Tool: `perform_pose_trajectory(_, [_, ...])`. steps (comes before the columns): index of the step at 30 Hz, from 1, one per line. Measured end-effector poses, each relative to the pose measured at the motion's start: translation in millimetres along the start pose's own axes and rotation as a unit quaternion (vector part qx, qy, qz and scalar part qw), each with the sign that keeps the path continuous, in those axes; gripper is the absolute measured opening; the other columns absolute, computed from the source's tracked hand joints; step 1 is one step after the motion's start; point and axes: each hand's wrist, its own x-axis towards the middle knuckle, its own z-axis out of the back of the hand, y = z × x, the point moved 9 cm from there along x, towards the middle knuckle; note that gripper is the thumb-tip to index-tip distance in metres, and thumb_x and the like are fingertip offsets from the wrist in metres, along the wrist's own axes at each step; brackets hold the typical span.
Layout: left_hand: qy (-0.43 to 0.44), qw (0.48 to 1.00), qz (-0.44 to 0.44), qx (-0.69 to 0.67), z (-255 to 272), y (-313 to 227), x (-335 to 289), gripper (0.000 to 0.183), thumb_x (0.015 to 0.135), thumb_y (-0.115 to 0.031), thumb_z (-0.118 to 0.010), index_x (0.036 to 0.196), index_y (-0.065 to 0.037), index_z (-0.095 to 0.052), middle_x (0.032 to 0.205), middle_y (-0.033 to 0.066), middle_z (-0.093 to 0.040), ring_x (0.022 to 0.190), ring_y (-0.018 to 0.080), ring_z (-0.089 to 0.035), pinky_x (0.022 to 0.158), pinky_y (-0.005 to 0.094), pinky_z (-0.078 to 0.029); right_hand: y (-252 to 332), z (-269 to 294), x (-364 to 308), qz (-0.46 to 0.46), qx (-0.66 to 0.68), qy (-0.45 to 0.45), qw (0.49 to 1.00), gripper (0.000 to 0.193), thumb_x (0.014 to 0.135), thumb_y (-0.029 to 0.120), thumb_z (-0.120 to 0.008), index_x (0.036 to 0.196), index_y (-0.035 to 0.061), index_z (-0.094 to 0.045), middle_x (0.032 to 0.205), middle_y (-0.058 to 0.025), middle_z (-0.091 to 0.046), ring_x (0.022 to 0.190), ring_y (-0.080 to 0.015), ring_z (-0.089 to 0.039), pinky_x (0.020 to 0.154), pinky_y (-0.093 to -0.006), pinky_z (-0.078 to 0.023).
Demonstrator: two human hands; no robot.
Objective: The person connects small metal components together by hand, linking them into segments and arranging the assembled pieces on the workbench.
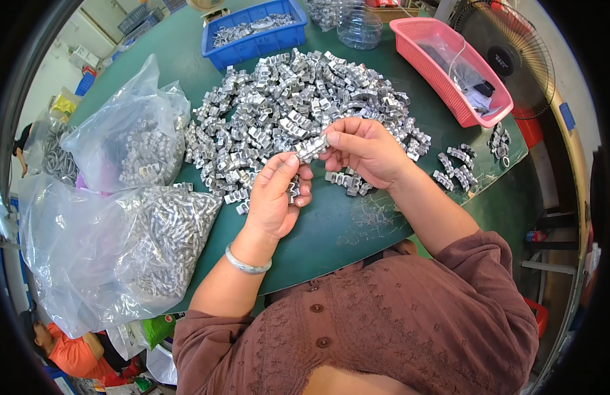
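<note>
Between both hands is a small silvery metal part (311,149) with a ridged, bumpy outline. My left hand (273,196) pinches its left end between thumb and fingers. The right end is in the closed fingertips of my right hand (365,150). Another silvery bit shows by the curled fingers of my left hand; I cannot tell if it lies in the palm. Just beyond my hands spreads a large heap of similar metal parts (279,92) on the green table (318,247). A few parts (348,182) lie below my right hand.
Clear plastic bags of metal pieces (167,237) stand at the left. At the back sits a blue bin (259,45) of small parts. A pink basket (443,72) and a fan (506,59) are at the right, with small part clusters (457,168) near the edge. Someone in orange (78,352) is at lower left.
</note>
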Motion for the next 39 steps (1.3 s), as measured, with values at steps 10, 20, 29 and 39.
perform_pose_trajectory(10, [0.003,1.000,-0.004,-0.009,2,0,1,0.013,0.086,-0.017,-0.049,0.095,-0.008,-0.050,0.076,0.0054,-0.055,0.058,0.0114,-0.049,0.046,0.0208,-0.037,-4,0,0,0.006,-0.018,0.019,1.000,0.011,0.082,0.010,-0.055,0.090,0.0021,-0.056,0.076,-0.0069,-0.060,0.063,-0.0121,-0.058,0.061,-0.0229,-0.048])
perform_pose_trajectory(20, [0.005,0.998,-0.040,-0.041,1,-8,2,0.033,0.083,-0.009,-0.050,0.116,-0.007,-0.045,0.105,0.0081,-0.054,0.089,0.0176,-0.055,0.074,0.0290,-0.048,38,-41,-23,0.327,-0.364,0.110,0.865,0.012,0.073,-0.004,-0.058,0.084,0.0012,-0.058,0.083,-0.0056,-0.059,0.081,-0.0128,-0.056,0.071,-0.0256,-0.044])
perform_pose_trajectory(29, [0.016,0.996,-0.011,-0.092,1,-7,4,0.035,0.082,-0.009,-0.051,0.116,-0.006,-0.044,0.101,0.0104,-0.055,0.093,0.0222,-0.055,0.078,0.0357,-0.048,46,-10,4,0.300,-0.601,-0.080,0.736,0.014,0.070,0.009,-0.060,0.083,0.0036,-0.059,0.079,-0.0104,-0.055,0.076,-0.0252,-0.053,0.068,-0.0334,-0.042])
perform_pose_trajectory(39, [-0.043,0.998,-0.030,-0.041,15,-8,3,0.021,0.080,-0.004,-0.052,0.100,-0.009,-0.051,0.090,0.0077,-0.057,0.073,0.0170,-0.055,0.062,0.0281,-0.048,32,-41,27,0.310,-0.773,-0.045,0.551,0.015,0.067,0.013,-0.063,0.081,0.0102,-0.060,0.083,-0.0034,-0.051,0.082,-0.0220,-0.047,0.074,-0.0346,-0.034])
